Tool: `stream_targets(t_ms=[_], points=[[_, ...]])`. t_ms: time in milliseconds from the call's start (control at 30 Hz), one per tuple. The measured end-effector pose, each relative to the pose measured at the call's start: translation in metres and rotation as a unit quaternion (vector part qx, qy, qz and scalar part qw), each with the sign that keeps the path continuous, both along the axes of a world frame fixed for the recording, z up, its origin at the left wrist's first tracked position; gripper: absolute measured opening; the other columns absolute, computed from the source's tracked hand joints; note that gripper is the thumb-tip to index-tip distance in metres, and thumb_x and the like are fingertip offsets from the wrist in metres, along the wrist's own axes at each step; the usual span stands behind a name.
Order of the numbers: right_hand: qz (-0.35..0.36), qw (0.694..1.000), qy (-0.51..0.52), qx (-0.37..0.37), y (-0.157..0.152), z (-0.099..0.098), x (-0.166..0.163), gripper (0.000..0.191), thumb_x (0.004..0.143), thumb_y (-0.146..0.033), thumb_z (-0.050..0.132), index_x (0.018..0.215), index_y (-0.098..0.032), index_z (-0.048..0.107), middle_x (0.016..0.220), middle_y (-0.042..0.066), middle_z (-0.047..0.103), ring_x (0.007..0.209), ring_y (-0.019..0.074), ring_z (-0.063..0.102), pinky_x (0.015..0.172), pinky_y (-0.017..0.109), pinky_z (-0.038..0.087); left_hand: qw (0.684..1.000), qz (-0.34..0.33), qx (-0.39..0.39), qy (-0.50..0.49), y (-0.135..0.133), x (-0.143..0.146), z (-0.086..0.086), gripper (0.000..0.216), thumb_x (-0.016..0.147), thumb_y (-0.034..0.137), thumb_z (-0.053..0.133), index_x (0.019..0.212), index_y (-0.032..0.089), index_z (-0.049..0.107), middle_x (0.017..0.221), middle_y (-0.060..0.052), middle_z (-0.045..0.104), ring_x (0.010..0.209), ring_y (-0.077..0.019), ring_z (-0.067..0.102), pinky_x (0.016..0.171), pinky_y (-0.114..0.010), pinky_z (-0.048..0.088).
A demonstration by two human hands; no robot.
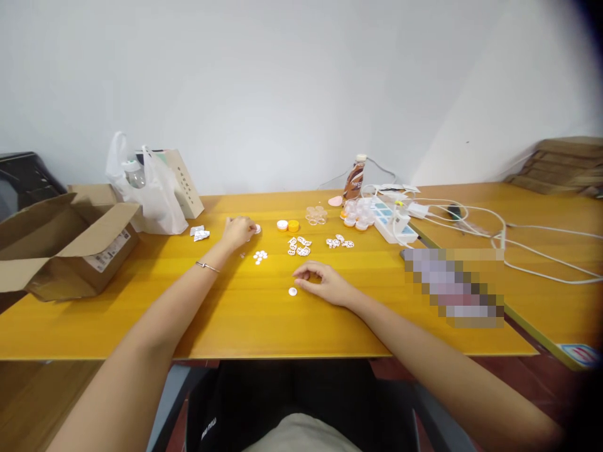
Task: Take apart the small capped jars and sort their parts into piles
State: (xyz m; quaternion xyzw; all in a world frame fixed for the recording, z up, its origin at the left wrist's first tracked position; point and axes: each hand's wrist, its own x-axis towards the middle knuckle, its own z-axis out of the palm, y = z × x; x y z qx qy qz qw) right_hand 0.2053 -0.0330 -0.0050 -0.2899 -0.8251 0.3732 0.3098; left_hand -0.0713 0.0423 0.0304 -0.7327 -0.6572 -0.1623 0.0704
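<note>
My left hand (238, 231) reaches far forward over the yellow table (141, 314), its fingers closed round a small white round piece (257, 228). A thin bracelet (207, 267) sits on that wrist. My right hand (325, 282) rests on the table nearer to me, fingers curled, touching or just beside a small white disc (293, 291). Between the hands lies a little cluster of white discs (260, 256). Further right lie two groups of white patterned pieces (299, 246) (339, 242).
An open cardboard box (61, 245) stands at the left, with a white plastic bag (146, 188) and a paper bag behind it. Two orange caps (288, 225), clear small jars (316, 215), a bottle (355, 179), a power strip (393, 223) with white cables (494, 229) lie at the back right.
</note>
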Motion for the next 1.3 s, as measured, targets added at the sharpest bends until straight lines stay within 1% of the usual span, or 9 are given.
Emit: stream_targets(t_ms=[200,267,333,400,633,767,933,1067,1300], points=[[-0.057,0.998,-0.008,-0.019,-0.001,0.008,0.002,0.025,0.08,-0.038,0.051,0.09,-0.018,0.063,0.077,0.002,0.063,0.062,0.0119,0.05,0.058,0.026,0.041,0.998,-0.046,0.022,-0.029,-0.029,0.023,0.009,0.022,0.084,0.028,0.047,0.091,0.018,0.065,0.098,-0.008,0.062,0.094,-0.0218,0.053,0.08,-0.034,0.036],[-0.091,0.996,-0.004,0.008,0.002,0.011,0.005,0.024,0.081,-0.037,0.05,0.091,-0.019,0.062,0.083,0.003,0.065,0.066,0.0134,0.053,0.061,0.027,0.043,0.991,-0.129,-0.001,-0.028,-0.053,0.038,0.013,0.021,0.085,0.032,0.048,0.093,0.021,0.064,0.096,-0.003,0.063,0.09,-0.0159,0.055,0.082,-0.027,0.038],[-0.144,0.989,0.005,0.045,0.011,0.014,0.012,0.024,0.081,-0.037,0.049,0.09,-0.02,0.062,0.088,0.005,0.066,0.073,0.0164,0.057,0.066,0.03,0.044,0.956,-0.288,-0.039,-0.031,-0.081,0.054,0.015,0.027,0.089,0.031,0.041,0.101,0.019,0.062,0.095,-0.006,0.062,0.088,-0.0149,0.056,0.082,-0.026,0.04],[-0.206,0.975,0.01,0.078,0.028,0.015,0.025,0.024,0.081,-0.036,0.048,0.091,-0.019,0.061,0.092,0.008,0.065,0.082,0.0202,0.057,0.072,0.034,0.044,0.935,-0.348,-0.063,-0.009,-0.107,0.068,0.013,0.03,0.091,0.034,0.038,0.107,0.019,0.059,0.096,-0.007,0.06,0.089,-0.016,0.056,0.082,-0.027,0.042],[-0.436,0.872,-0.096,0.2,0.113,0.01,0.093,0.041,0.076,-0.025,0.046,0.114,-0.011,0.051,0.117,0.018,0.051,0.11,0.029,0.046,0.094,0.043,0.035,0.943,-0.326,-0.062,0.007,-0.141,0.087,-0.003,0.027,0.091,0.029,0.036,0.107,0.021,0.057,0.098,-0.006,0.059,0.087,-0.0163,0.058,0.082,-0.027,0.045],[-0.457,0.842,-0.179,0.223,0.135,-0.003,0.108,0.041,0.076,-0.021,0.043,0.114,-0.009,0.052,0.121,0.019,0.049,0.111,0.0318,0.045,0.095,0.045,0.034,0.949,-0.308,-0.067,0.014,-0.14,0.088,-0.011,0.027,0.091,0.024,0.034,0.099,0.021,0.06,0.093,-0.005,0.061,0.083,-0.016,0.059,0.077,-0.026,0.047],[-0.447,0.841,-0.165,0.255,0.135,-0.01,0.107,0.035,0.079,-0.025,0.042,0.108,-0.012,0.055,0.111,0.017,0.056,0.102,0.029,0.05,0.091,0.044,0.038,0.95,-0.306,-0.057,-0.017,-0.14,0.088,-0.014,0.022,0.089,0.02,0.039,0.089,0.02,0.061,0.087,-0.004,0.063,0.078,-0.0149,0.06,0.073,-0.025,0.046],[-0.462,0.855,-0.097,0.213,0.143,-0.014,0.106,0.034,0.077,-0.035,0.048,0.102,-0.014,0.055,0.101,0.015,0.059,0.095,0.0263,0.053,0.088,0.043,0.041,0.954,-0.291,-0.032,-0.061,-0.122,0.073,-0.004,0.017,0.086,0.018,0.043,0.087,0.02,0.061,0.085,-0.002,0.064,0.079,-0.0131,0.059,0.074,-0.023,0.045],[-0.442,0.891,0.047,0.095,0.159,-0.024,0.104,0.044,0.068,-0.034,0.058,0.106,-0.014,0.047,0.089,0.01,0.06,0.081,0.02,0.058,0.078,0.036,0.048,0.997,-0.079,-0.015,-0.009,-0.044,0.016,0.022,0.017,0.08,0.016,0.044,0.082,0.018,0.062,0.089,-0.003,0.065,0.081,-0.0156,0.059,0.072,-0.024,0.041]])
